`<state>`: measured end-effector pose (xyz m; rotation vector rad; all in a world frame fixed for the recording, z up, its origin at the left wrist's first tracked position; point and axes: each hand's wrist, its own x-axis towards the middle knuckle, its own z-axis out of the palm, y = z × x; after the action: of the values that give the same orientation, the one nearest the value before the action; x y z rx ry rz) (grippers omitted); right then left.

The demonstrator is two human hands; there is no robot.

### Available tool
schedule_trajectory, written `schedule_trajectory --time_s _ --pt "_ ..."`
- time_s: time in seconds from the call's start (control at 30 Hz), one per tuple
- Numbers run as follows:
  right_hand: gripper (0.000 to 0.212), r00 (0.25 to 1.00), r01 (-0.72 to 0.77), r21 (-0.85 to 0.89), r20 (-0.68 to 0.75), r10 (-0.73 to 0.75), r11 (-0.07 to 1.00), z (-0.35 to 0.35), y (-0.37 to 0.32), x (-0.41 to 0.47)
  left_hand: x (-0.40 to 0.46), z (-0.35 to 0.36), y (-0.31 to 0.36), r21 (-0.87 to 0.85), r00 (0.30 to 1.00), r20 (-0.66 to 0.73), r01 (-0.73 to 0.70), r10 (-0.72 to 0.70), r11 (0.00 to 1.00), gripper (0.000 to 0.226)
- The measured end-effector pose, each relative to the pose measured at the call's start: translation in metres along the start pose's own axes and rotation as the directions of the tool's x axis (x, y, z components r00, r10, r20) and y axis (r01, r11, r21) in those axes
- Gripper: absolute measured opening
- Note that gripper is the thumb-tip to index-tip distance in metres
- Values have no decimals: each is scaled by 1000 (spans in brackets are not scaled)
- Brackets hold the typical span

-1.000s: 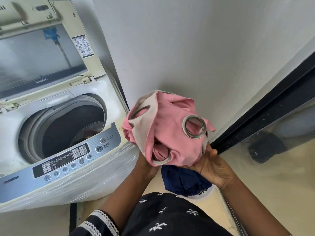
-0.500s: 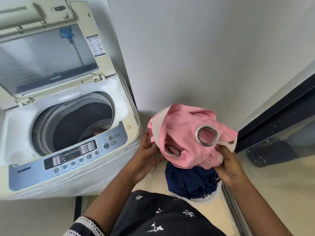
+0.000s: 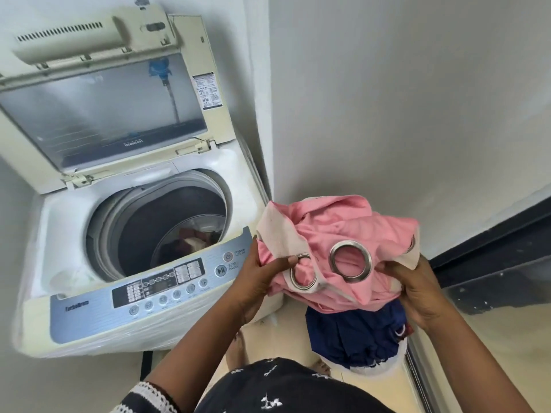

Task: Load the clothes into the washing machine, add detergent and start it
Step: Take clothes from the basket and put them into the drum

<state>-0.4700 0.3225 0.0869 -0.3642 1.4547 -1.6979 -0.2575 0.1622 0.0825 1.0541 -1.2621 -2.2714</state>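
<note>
Loading is partway: some clothes (image 3: pixel 190 241) lie in the washing machine (image 3: pixel 143 204) drum, both hands (left hand (image 3: pixel 265 281), right hand (image 3: pixel 417 290)) grip a bunched pink curtain (image 3: pixel 337 248), while detergent and start remain.

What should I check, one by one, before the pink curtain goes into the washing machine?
1. Lid raised, clear of the drum opening: ok.
2. Room in the drum: ok, only a few clothes lie at the bottom.
3. Hold on the pink curtain: ok, left hand and right hand both grip the bundle.
4. Bundle over the opening: not ok, it hangs right of the machine, above the blue clothes.
5. Metal eyelets firmly fixed: cannot tell.
6. Detergent at hand: cannot tell, none in view.
</note>
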Motion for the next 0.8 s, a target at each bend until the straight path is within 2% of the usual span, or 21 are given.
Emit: schedule_trajectory --time_s 0.1,0.2,0.43,0.63,0.8 --pt "53 998 46 -67 46 -43 997 39 -9 10 -4 -32 16 -24 998 -32 -47 46 999 66" --pt "64 991 86 -150 118 -69 985 87 -15 21 -3 -75 36 -60 992 -46 -117 114 991 69" --pt "51 957 164 -271 275 -87 948 202 -6 51 -4 -178 81 -159 958 -170 -256 229 953 55" --pt "51 935 124 -309 354 -7 943 290 39 94 1 -263 90 -180 934 -314 -233 168 956 57" --pt "59 948 -29 -369 286 143 929 331 92 131 16 -312 81 -198 912 -409 -107 17 974 47"
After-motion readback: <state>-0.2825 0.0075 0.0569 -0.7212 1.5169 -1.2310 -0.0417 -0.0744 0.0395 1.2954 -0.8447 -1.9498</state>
